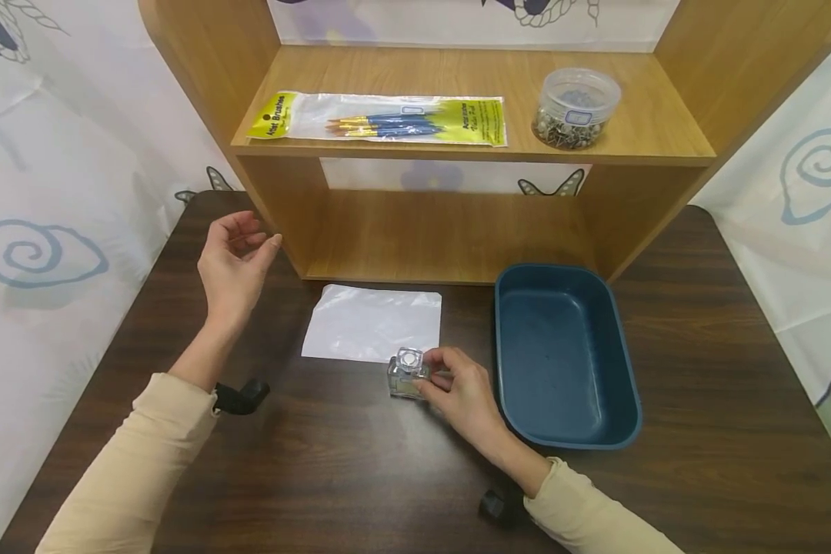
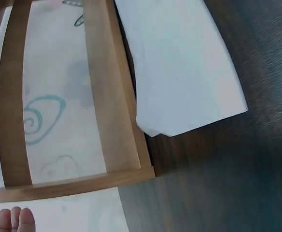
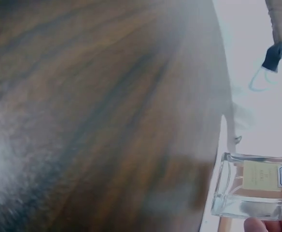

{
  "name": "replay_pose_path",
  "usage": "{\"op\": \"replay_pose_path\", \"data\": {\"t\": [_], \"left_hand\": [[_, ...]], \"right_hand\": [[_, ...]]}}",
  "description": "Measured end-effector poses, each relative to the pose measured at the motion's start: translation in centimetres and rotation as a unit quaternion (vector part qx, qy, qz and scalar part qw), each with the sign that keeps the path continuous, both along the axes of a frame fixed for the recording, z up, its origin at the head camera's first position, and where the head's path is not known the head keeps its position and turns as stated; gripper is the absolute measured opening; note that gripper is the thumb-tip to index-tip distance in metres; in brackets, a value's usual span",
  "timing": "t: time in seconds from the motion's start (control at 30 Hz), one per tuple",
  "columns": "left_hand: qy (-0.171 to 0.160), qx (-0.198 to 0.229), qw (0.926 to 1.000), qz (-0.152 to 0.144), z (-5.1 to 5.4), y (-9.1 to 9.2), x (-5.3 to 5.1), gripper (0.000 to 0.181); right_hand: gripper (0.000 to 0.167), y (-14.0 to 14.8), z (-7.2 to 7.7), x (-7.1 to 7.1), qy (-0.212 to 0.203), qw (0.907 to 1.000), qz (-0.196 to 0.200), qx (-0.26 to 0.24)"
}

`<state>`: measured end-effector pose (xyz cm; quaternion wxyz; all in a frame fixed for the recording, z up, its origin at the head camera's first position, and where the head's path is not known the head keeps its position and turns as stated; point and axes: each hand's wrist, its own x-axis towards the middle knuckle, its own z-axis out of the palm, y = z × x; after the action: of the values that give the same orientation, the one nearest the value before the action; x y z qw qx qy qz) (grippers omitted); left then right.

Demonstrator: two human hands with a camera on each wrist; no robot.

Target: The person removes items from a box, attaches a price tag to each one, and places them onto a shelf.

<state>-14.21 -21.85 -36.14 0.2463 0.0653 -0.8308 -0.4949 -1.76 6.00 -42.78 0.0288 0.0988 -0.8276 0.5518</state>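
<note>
My right hand (image 1: 467, 392) grips a small clear glass perfume bottle (image 1: 403, 382) by its right side, thumb toward the front. The bottle has a square clear stopper, and a pale yellow label faces the right wrist camera. It stands upright at the near edge of a white, slightly shiny sheet (image 1: 374, 323); whether it touches the table cannot be told. Off to the left, my left hand (image 1: 231, 265) is raised beside the shelf's left side panel, fingers loosely bent and holding nothing. Only its fingertips (image 2: 25, 220) show in the left wrist view.
A wooden shelf unit (image 1: 457, 231) stands at the table's back. On its upper board lie a pack of artist brushes (image 1: 381, 119) and a clear jar (image 1: 575, 108) of small metal pieces. A dark blue tray (image 1: 561, 354) sits right of my right hand on the dark table (image 1: 318, 462).
</note>
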Motion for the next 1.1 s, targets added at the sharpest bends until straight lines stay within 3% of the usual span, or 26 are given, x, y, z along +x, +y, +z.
{"op": "replay_pose_path", "data": {"t": [0.3,0.57,0.77,0.97,1.1], "left_hand": [[-0.014,0.007,0.9998,0.010,0.6,-0.7,-2.1,0.043],[-0.012,-0.019,0.9994,0.026,0.5,-0.4,-2.9,0.037],[0.002,-0.034,0.9981,0.051,0.3,-0.3,-3.2,0.031],[0.025,-0.036,0.9980,0.045,-0.4,0.0,-3.6,0.027],[0.026,-0.024,0.9985,0.042,-0.6,0.4,-3.9,0.025]], "right_hand": [[0.023,0.5,2.2,-0.1,-0.052,0.9971,0.022,-0.051],[0.026,2.0,5.0,-1.5,-0.082,0.9947,0.044,-0.044],[0.025,3.2,6.8,-3.4,-0.094,0.9921,0.064,-0.052],[0.026,4.1,8.2,-6.0,-0.108,0.9915,0.064,-0.035],[0.029,4.6,8.4,-7.9,-0.124,0.9907,0.055,-0.013]]}}
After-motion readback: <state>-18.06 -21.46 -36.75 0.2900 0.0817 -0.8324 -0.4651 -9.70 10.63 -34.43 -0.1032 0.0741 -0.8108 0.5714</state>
